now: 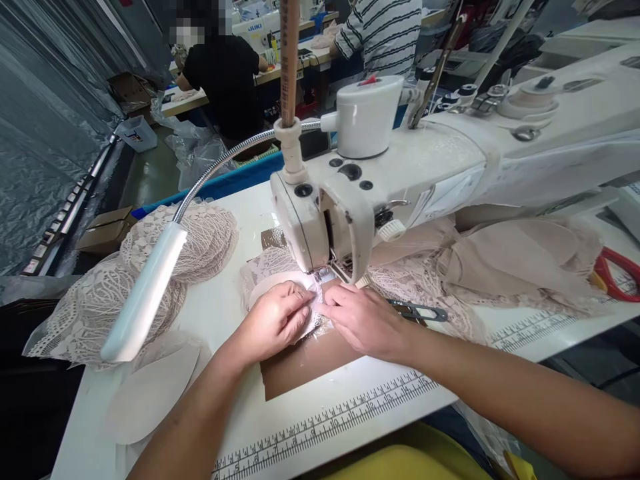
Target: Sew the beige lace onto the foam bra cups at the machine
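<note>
While the left hand [277, 320] pinches fabric [315, 313], the right hand [369, 323] curls palm-down, grip unclear.

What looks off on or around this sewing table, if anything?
Nothing looks spilled or plainly damaged. Mildly untidy: crumpled clear plastic heaped beyond the table, and a dark metal tool close beside the right hand, where it could get in the way.
</note>
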Available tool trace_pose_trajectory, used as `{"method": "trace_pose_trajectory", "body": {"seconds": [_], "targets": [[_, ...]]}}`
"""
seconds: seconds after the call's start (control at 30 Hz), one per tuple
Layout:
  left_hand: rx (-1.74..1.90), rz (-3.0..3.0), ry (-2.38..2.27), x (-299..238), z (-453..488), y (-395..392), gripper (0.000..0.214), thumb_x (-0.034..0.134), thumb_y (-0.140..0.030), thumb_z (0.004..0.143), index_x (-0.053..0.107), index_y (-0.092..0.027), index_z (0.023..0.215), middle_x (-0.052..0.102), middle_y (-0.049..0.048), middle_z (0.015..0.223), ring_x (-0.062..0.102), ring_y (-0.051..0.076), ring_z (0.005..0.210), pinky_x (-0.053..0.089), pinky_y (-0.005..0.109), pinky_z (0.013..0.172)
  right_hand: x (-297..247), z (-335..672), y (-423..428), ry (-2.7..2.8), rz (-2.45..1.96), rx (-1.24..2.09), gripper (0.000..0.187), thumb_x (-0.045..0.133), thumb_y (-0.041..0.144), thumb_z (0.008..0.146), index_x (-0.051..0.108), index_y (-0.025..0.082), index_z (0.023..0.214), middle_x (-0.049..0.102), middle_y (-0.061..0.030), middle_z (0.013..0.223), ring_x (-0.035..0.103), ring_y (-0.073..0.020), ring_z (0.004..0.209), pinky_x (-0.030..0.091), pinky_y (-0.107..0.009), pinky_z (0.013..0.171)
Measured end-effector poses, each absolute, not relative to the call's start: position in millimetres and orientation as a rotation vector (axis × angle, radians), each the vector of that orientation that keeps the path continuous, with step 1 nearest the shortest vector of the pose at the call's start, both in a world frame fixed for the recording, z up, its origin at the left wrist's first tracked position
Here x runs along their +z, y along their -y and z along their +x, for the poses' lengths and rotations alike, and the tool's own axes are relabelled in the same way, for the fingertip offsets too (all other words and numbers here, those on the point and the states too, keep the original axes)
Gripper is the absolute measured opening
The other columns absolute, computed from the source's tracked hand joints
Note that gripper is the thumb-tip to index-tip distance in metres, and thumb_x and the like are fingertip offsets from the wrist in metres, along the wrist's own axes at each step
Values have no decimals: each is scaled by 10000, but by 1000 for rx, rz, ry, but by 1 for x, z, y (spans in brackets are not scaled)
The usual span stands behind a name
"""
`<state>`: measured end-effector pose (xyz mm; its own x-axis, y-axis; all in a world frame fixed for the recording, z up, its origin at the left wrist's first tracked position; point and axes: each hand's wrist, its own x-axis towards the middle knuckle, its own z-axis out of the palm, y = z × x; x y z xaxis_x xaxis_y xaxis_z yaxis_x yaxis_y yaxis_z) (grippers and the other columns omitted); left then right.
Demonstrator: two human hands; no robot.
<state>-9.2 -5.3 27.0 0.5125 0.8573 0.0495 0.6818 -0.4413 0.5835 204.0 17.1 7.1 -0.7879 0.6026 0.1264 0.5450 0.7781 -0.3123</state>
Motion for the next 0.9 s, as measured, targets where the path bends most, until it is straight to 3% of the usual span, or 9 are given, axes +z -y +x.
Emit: {"method": "trace_pose_trajectory", "body": {"seconds": [0.37,0.9], "targets": [[421,2609,-1300,14,3,7,308,417,-254,939,587,-123,1161,559,102,842,519,176,736,456,292,620,9,203,-19,2744,-885,347,164,483,116,826,621,172,894,544,-25,819,353,-130,637,210,-284,576],[425,2547,-1290,17,1,5,312,410,-261,941,578,-128,1169,556,121,911,546,202,823,491,341,717,9,203,-21,2692,-938,244,194,470,118,858,635,176,942,561,-31,834,413,-141,690,237,-291,591]]}}
